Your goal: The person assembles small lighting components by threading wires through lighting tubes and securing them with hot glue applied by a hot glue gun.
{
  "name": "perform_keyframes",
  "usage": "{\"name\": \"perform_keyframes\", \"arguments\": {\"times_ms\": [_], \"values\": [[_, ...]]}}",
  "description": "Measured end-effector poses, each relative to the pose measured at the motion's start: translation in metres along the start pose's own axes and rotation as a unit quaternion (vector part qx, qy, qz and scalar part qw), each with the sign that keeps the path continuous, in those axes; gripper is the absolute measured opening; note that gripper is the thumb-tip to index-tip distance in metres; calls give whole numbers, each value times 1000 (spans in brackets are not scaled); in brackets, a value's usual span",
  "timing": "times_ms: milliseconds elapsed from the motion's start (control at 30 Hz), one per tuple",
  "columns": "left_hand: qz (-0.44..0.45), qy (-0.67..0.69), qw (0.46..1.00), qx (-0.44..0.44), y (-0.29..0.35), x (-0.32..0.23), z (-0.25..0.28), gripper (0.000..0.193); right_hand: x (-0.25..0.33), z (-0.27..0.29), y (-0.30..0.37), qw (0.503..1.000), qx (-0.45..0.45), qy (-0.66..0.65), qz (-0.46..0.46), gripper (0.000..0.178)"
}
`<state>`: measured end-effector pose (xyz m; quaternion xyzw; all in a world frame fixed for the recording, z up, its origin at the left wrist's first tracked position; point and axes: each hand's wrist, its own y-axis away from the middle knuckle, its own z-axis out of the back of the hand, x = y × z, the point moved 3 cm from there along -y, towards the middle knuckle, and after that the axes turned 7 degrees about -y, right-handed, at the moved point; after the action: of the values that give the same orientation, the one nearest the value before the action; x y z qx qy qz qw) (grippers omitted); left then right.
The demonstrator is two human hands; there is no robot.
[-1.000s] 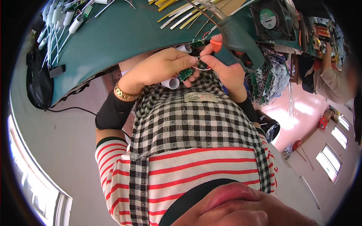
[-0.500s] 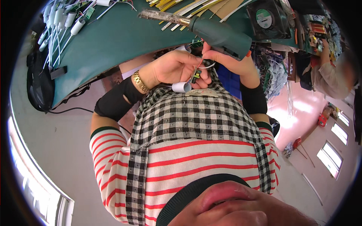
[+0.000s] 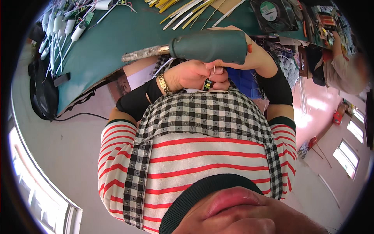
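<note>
Near my waist, my left hand (image 3: 189, 75) is closed around a small circuit board (image 3: 208, 84) with a yellow-green part and thin wires. A white plastic piece (image 3: 193, 90) shows just beneath its fingers. My right hand (image 3: 233, 66) grips a dark green soldering gun (image 3: 208, 46), most of its fingers hidden behind the body. The gun lies crosswise above my left hand, its grimy metal tip (image 3: 140, 54) pointing left. My right thumb is close to the left fingers, near a thin wire; I cannot tell whether it touches.
On the green table (image 3: 113, 35), several white cylindrical parts with wires (image 3: 64, 29) are heaped at left. Yellow and white strips (image 3: 194, 13) lie at the back, and a black fan (image 3: 270, 15) at right. A black bag (image 3: 42, 93) hangs left. Another person (image 3: 344, 72) sits at far right.
The soldering gun has come down and left and now lies nearly level. My left fingers have curled more tightly around the board, and the white tube is mostly hidden.
</note>
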<state>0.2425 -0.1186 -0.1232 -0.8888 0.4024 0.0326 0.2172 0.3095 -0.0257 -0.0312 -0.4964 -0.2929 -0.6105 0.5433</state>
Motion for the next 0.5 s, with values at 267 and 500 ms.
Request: {"name": "perform_keyframes", "arguments": {"times_ms": [267,500], "values": [[112,112,957,-242,6,5,6,15,-8,0,-11,994,94,28,49,53],[-2,141,979,-149,22,-3,6,20,-23,7,12,991,54,36,113,40]]}}
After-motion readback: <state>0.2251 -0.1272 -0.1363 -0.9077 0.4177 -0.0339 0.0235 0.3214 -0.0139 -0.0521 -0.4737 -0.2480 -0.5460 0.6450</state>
